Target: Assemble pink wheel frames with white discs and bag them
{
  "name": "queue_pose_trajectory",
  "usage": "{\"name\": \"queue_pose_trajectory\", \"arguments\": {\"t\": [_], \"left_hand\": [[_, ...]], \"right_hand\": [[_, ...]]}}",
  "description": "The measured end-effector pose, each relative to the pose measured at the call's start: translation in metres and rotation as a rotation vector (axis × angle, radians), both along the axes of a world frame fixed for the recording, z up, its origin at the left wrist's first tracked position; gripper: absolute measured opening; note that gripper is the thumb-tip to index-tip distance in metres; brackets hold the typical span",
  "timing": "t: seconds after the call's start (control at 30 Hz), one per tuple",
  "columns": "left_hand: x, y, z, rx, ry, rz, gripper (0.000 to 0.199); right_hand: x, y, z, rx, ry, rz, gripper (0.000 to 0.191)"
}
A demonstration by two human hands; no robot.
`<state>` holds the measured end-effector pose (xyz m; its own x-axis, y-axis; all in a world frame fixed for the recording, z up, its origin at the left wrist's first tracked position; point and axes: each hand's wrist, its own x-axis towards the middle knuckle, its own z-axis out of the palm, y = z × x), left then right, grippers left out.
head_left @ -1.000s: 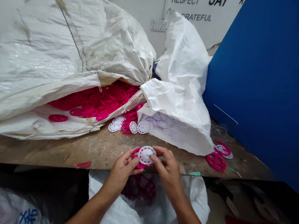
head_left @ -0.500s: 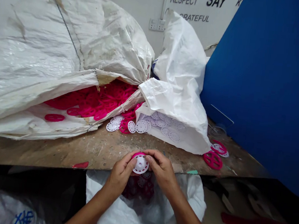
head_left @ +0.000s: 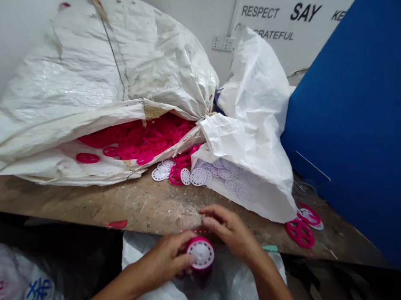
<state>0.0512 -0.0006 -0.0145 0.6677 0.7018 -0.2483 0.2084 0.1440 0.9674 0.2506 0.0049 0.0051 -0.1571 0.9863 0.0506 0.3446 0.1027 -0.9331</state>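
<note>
Between the thumb and fingers of my left hand (head_left: 171,254) is a round plastic wheel (head_left: 201,253), a white slotted disc set in a pink rim. It is held over the mouth of an open white sack (head_left: 244,278) below the table edge. My right hand (head_left: 226,226) is apart from the wheel, up and to its right, fingers spread with nothing in them. Beyond the hands, loose white discs (head_left: 198,176) and pink rings (head_left: 175,173) lie on the table (head_left: 108,205).
A large woven sack (head_left: 68,79) full of pink rings lies at the left. Beside it a white bag (head_left: 254,151) spills white discs. More pink rings (head_left: 301,233) lie near a blue panel (head_left: 359,138) at the right. A red scrap (head_left: 117,224) sits by the table edge.
My right hand has let go of the wheel and opened. My left hand has brought the wheel down and nearer, over the sack below. The view has shifted to the left.
</note>
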Motion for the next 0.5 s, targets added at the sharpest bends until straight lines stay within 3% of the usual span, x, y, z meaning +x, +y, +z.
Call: {"name": "queue_pose_trajectory", "arguments": {"t": [0.07, 0.17, 0.27, 0.37, 0.5], "left_hand": [[-0.008, 0.009, 0.009, 0.176, 0.099, -0.016, 0.034], [-0.019, 0.043, 0.016, 0.551, 0.258, 0.169, 0.024], [-0.023, 0.091, 0.010, 0.930, 0.425, 0.301, 0.024], [-0.021, 0.129, -0.002, 1.067, 0.501, 0.277, 0.024], [-0.018, 0.143, -0.012, 1.083, 0.493, 0.238, 0.015]], "right_hand": [[-0.007, 0.031, 0.005, 0.104, -0.088, -0.102, 0.024], [-0.031, 0.078, 0.003, 0.196, -0.370, -0.153, 0.031], [-0.051, 0.108, -0.006, 0.233, -0.587, -0.131, 0.034], [-0.047, 0.111, -0.014, 0.222, -0.652, -0.164, 0.028], [-0.024, 0.094, -0.018, 0.204, -0.712, -0.203, 0.021]]}}
